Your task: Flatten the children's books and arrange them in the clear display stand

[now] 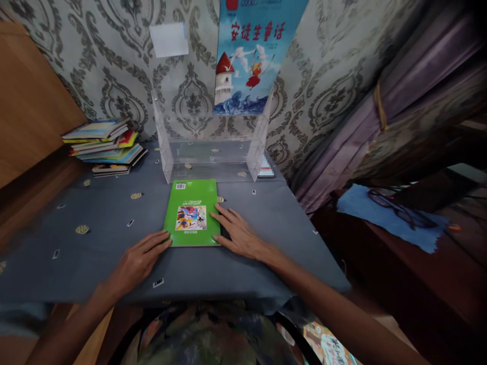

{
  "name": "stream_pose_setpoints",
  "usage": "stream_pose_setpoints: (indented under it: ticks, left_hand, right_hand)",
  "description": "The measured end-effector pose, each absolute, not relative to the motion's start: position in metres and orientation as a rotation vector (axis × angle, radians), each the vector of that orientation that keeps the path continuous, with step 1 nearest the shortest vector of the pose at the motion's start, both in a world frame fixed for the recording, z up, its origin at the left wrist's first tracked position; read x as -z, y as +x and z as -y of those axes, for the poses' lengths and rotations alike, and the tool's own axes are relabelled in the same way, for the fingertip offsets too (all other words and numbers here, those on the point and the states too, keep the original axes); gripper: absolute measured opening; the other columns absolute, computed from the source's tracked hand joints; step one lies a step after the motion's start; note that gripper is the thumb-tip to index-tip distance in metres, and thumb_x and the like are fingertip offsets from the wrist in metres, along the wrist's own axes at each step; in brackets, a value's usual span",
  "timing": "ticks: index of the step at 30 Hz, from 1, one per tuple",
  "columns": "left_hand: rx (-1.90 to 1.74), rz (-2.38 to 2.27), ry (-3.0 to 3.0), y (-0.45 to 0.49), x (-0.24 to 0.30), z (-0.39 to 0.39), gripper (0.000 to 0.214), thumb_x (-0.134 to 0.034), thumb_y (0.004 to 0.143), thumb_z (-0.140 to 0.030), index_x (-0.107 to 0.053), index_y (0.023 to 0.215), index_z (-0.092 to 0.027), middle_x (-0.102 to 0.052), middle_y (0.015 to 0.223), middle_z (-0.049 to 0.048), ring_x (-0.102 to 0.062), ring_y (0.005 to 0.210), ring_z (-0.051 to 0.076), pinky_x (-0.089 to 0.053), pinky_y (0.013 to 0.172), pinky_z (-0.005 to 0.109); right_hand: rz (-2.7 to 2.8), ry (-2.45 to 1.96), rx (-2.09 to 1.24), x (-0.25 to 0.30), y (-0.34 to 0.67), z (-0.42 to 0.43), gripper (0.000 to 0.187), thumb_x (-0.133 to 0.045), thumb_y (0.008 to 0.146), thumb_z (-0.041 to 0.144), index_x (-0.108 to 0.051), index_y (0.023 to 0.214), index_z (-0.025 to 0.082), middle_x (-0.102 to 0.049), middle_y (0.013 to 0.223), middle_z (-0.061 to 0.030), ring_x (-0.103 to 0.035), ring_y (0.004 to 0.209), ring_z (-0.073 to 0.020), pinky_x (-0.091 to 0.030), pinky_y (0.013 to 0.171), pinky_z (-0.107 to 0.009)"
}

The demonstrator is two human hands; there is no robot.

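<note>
A green book (192, 192) lies flat on the cloth-covered table in front of me. It has a colourful picture panel in the middle, and its printing looks upside down from my side. My left hand (142, 256) rests at the book's lower left edge, fingers stretched out and touching it. On the other side my right hand (239, 233) lies with its fingers spread, the fingertips on the right edge of the cover. A dark object (225, 231) shows partly beneath my right hand; I cannot tell what it is. Neither hand is wrapped round anything.
Behind the book stands a clear acrylic stand (213, 152). A stack of books (104, 147) sits at the back left. A blue poster (251, 61) hangs above. On the right, glasses (399, 205) lie on a blue cloth (361, 213) beside a purple curtain (353, 132).
</note>
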State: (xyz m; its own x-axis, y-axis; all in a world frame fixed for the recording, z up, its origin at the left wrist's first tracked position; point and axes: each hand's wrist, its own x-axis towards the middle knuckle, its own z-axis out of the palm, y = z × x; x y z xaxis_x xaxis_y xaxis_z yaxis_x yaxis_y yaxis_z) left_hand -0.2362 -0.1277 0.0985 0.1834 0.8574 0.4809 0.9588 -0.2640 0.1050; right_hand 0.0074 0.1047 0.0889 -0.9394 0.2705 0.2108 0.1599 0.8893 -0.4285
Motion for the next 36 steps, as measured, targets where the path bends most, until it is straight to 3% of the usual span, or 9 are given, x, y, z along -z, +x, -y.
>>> stream_pose_setpoints:
  ticks: [10, 13, 17, 23, 27, 29, 32, 36]
  left_hand:
    - [0.586, 2.124, -1.949, -0.255, -0.112, 0.124, 0.033, -0.039, 0.095, -0.024, -0.071, 0.098, -0.02, -0.076, 0.103, 0.0061, -0.072, 0.095, 0.02, -0.057, 0.087, 0.032]
    - [0.411, 2.377, -1.834, -0.27, -0.13, 0.116, 0.037, -0.037, 0.095, -0.033, -0.07, 0.106, -0.021, -0.075, 0.106, 0.0068, -0.072, 0.094, 0.024, -0.055, 0.082, 0.034]
    - [0.162, 2.603, -1.709, -0.284, -0.154, 0.096, 0.047, -0.037, 0.096, -0.048, -0.062, 0.123, -0.018, -0.073, 0.114, 0.0104, -0.07, 0.096, 0.028, -0.052, 0.079, 0.035]
    - [-0.048, 2.583, -1.782, -0.28, -0.158, 0.066, 0.047, -0.035, 0.099, -0.048, -0.062, 0.12, -0.016, -0.067, 0.123, 0.015, -0.064, 0.11, 0.031, -0.05, 0.089, 0.041]
    - [0.016, 2.343, -1.945, -0.258, -0.138, 0.056, 0.046, -0.044, 0.096, -0.05, -0.06, 0.124, -0.017, -0.061, 0.134, 0.0137, -0.056, 0.124, 0.031, -0.044, 0.103, 0.045]
    - [0.075, 2.247, -1.986, -0.247, -0.129, 0.052, 0.05, -0.049, 0.094, -0.052, -0.057, 0.129, -0.016, -0.057, 0.139, 0.0149, -0.052, 0.129, 0.032, -0.041, 0.107, 0.048]
    - [0.119, 2.185, -1.998, -0.234, -0.121, 0.046, 0.052, -0.053, 0.093, -0.049, -0.055, 0.131, -0.013, -0.057, 0.139, 0.0176, -0.052, 0.129, 0.034, -0.042, 0.107, 0.05]
    - [0.154, 2.167, -1.941, -0.227, -0.116, 0.042, 0.046, -0.051, 0.095, -0.044, -0.056, 0.129, -0.013, -0.059, 0.134, 0.0188, -0.056, 0.124, 0.033, -0.046, 0.104, 0.049]
  right_hand:
    - [2.82, -0.335, -0.498, -0.106, 0.002, -0.042, 0.06, -0.056, 0.091, 0.045, -0.052, 0.138, 0.007, -0.047, 0.145, -0.0265, -0.043, 0.139, -0.0357, -0.038, 0.114, -0.055]
    - [2.844, -0.309, -0.521, -0.114, -0.012, -0.015, 0.061, -0.057, 0.091, 0.047, -0.053, 0.137, 0.008, -0.046, 0.145, -0.0266, -0.044, 0.137, -0.0372, -0.041, 0.111, -0.053]
    - [2.843, -0.045, -0.588, -0.12, -0.045, 0.002, 0.054, -0.061, 0.089, 0.044, -0.058, 0.129, 0.007, -0.051, 0.139, -0.025, -0.051, 0.13, -0.0328, -0.036, 0.116, -0.047]
    - [2.756, 0.277, -0.786, -0.107, -0.082, -0.009, 0.046, -0.062, 0.091, 0.027, -0.055, 0.134, 0.011, -0.053, 0.143, -0.0202, -0.048, 0.135, -0.0248, -0.037, 0.114, -0.04]
    - [2.504, 0.016, -1.075, -0.105, -0.073, -0.035, 0.031, -0.049, 0.095, 0.019, -0.063, 0.123, 0.02, -0.072, 0.115, -0.0073, -0.068, 0.102, -0.017, -0.05, 0.095, -0.032]
    - [2.332, -0.156, -1.158, -0.107, -0.064, -0.055, 0.031, -0.047, 0.096, 0.021, -0.062, 0.123, 0.02, -0.075, 0.103, -0.0058, -0.069, 0.085, -0.0157, -0.053, 0.08, -0.029]
    - [2.115, -0.344, -1.232, -0.106, -0.057, -0.087, 0.035, -0.044, 0.097, 0.026, -0.054, 0.13, 0.019, -0.075, 0.099, -0.0069, -0.068, 0.082, -0.0166, -0.05, 0.065, -0.026]
    - [2.025, -0.47, -1.331, -0.097, -0.06, -0.116, 0.037, -0.041, 0.098, 0.032, -0.05, 0.132, 0.019, -0.076, 0.102, -0.0075, -0.065, 0.076, -0.0167, -0.051, 0.07, -0.03]
